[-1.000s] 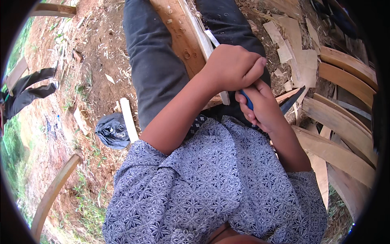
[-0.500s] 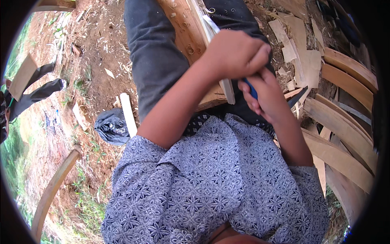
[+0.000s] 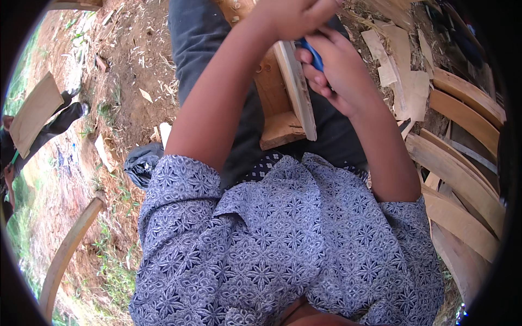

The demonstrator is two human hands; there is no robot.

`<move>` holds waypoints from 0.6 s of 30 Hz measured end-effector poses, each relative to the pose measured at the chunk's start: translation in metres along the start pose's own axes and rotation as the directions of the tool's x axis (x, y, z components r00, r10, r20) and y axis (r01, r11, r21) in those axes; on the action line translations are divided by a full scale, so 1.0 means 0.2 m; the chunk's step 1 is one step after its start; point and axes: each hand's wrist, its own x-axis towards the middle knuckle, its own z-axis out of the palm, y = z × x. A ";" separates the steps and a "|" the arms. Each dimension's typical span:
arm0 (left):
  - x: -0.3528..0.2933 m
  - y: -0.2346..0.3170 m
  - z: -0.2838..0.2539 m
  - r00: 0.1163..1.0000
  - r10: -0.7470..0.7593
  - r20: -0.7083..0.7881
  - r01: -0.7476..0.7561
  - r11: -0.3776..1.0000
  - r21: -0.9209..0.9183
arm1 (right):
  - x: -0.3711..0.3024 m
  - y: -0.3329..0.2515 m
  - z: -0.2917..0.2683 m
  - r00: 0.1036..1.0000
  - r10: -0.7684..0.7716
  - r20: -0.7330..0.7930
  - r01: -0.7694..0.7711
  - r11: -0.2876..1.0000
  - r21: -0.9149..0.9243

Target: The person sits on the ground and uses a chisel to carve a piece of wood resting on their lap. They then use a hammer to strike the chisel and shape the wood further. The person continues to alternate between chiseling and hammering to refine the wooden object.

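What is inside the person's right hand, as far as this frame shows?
The right hand grips a blue handle; part of it shows at the hand's left side. The portion inside the grip is covered, so its full shape cannot be seen.

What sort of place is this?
Probably an outdoor woodworking spot: bare earth littered with wood chips, curved wooden pieces on the right, a blue-handled tool in the right hand.
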 end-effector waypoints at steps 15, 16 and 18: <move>-0.19 0.13 0.24 0.998 0.059 -0.037 -0.058 0.998 0.010 | -0.22 0.17 -0.08 0.989 0.126 -0.079 -0.129 0.991 -0.033; -0.15 0.06 0.17 0.997 0.053 -0.051 -0.052 0.999 0.017 | -0.13 0.14 -0.07 0.992 0.089 -0.091 -0.093 0.995 -0.038; 0.00 -0.02 0.01 0.997 0.015 -0.075 -0.011 0.999 0.043 | 0.02 0.03 0.01 0.999 0.003 -0.050 -0.004 0.999 -0.034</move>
